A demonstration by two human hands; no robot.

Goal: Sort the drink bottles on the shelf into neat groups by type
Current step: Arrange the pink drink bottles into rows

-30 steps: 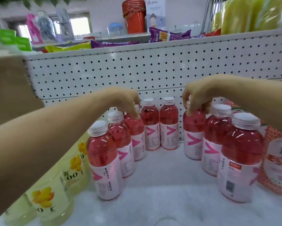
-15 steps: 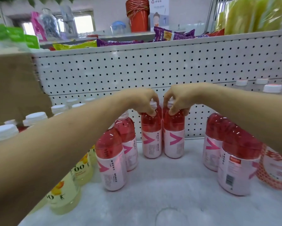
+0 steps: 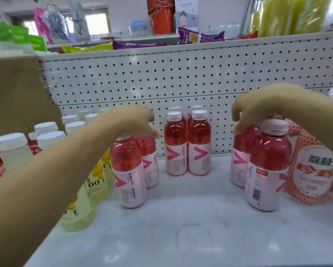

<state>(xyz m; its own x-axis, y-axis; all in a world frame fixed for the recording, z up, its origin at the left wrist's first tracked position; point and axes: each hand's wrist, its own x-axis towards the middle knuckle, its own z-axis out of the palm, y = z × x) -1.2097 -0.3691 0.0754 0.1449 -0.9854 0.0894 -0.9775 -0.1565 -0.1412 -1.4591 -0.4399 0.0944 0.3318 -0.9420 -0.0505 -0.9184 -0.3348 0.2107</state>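
Several pink drink bottles with white caps stand on the white shelf [image 3: 181,218]. A tight block of them [image 3: 187,149] stands at the back centre against the pegboard. My left hand [image 3: 134,122] hovers with loose, spread fingers over the left pair [image 3: 129,170] and hides their caps. Over on the right, my right hand [image 3: 252,112] curls its fingers down around the hidden cap of the rear pink bottle [image 3: 240,151]. The front right bottle [image 3: 267,166] stands free beside it.
Pale yellow drink bottles [image 3: 96,182] stand under my left forearm. Further left are white-capped bottles [image 3: 13,149] and a cardboard box [image 3: 17,97]. A red and white patterned pack [image 3: 313,166] stands at the far right. Behind everything runs the pegboard wall [image 3: 161,78].
Both hands let go of the two centre bottles, which now stand in front of the back pair. The hands moved apart, left to the left pair, right to the right pair.
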